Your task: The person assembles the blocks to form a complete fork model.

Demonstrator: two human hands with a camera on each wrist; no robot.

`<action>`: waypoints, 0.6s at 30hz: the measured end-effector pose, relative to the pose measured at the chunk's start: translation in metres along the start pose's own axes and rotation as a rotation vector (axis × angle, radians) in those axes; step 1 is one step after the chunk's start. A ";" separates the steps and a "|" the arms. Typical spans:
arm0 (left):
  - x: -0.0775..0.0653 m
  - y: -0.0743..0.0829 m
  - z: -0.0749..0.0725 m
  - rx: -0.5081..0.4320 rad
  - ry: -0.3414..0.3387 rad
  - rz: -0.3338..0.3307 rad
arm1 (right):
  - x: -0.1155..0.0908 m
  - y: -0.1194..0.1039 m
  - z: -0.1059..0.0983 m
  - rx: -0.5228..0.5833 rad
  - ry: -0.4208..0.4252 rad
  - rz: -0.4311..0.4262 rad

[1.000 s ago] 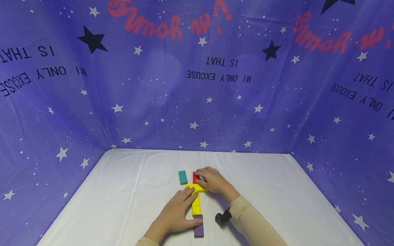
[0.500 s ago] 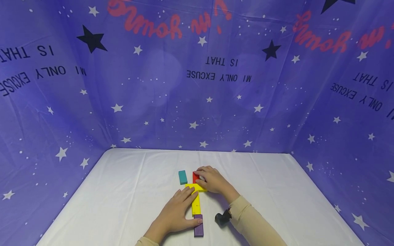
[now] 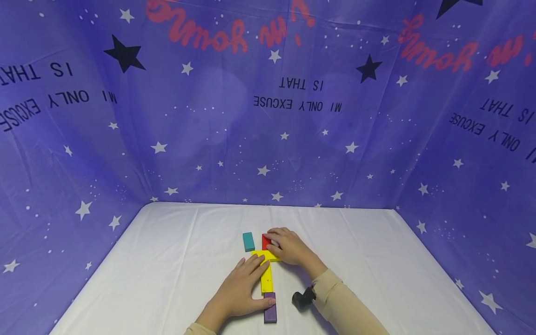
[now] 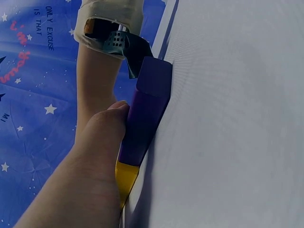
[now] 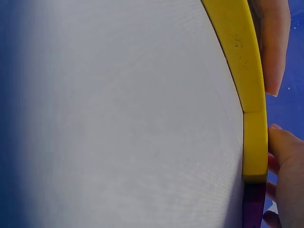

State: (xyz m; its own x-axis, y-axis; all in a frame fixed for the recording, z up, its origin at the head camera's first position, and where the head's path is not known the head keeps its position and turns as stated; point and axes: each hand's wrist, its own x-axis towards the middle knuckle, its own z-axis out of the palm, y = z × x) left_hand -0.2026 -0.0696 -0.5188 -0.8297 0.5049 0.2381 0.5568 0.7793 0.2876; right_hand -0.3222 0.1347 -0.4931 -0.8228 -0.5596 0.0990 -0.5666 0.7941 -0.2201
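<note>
In the head view my left hand (image 3: 240, 288) rests on the row of blocks with its fingers fairly straight. Its fingertips touch the yellow crosswise block (image 3: 257, 254) and the long yellow block (image 3: 266, 278); its thumb lies on the purple block (image 3: 270, 315). My right hand (image 3: 293, 247) holds the small red block (image 3: 265, 241) at the crosswise block's far side, finger and thumb bent near its ends. A teal block (image 3: 249, 241) lies just left of the red one. A dark purple face (image 5: 254, 202) shows under the right hand; which block it belongs to I cannot tell.
White cloth covers the table (image 3: 188, 265). Purple star-printed curtains (image 3: 268, 139) rise behind and on both sides. A black wrist camera (image 3: 302, 298) hangs from the right sleeve, close to the purple block.
</note>
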 end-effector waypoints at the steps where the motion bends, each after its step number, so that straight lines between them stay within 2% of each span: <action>1: 0.000 0.000 0.000 0.000 -0.001 -0.001 | 0.000 0.000 0.000 0.002 -0.001 0.000; 18: 0.000 0.001 -0.002 -0.010 -0.008 -0.004 | 0.001 0.000 0.001 0.003 0.006 -0.006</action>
State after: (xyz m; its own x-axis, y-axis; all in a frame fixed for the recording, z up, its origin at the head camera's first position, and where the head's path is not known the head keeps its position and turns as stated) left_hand -0.2019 -0.0698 -0.5171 -0.8319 0.5050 0.2300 0.5542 0.7772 0.2980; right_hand -0.3224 0.1339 -0.4939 -0.8195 -0.5631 0.1066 -0.5716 0.7897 -0.2227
